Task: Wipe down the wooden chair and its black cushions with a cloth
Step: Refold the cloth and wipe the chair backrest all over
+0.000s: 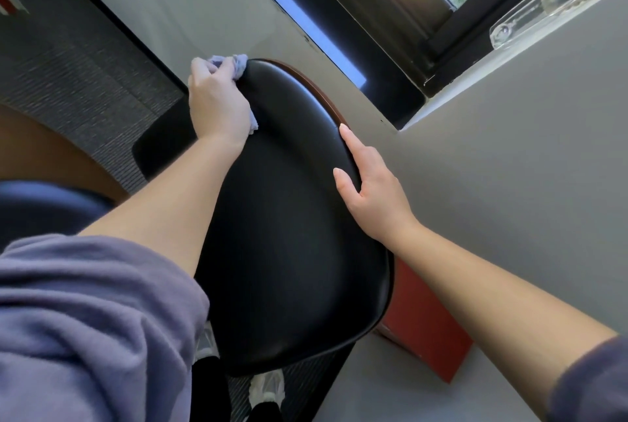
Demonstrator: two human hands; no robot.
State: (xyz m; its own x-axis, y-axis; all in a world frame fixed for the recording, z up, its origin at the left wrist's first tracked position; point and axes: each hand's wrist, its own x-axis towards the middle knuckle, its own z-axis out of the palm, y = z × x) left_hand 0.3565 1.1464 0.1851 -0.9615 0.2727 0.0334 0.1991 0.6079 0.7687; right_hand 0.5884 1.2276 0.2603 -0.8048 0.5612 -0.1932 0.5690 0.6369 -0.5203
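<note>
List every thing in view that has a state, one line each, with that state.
Left hand: closed around the cloth, at the cushion's far edge.
Crumpled pale lavender cloth: bunched, pressed against the cushion's edge.
Right hand: open, fingers flat along the cushion's right edge.
Glossy black padded cushion: steadied by both hands.
Reddish-brown wooden chair rim: partly showing behind the cushion.

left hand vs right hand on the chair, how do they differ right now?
The left hand is closed around a crumpled pale cloth at the black cushion's far edge; the right hand holds nothing. The left is bunched into a grip; the right lies open, fingers extended along the cushion's right edge. Both touch the cushion.
</note>
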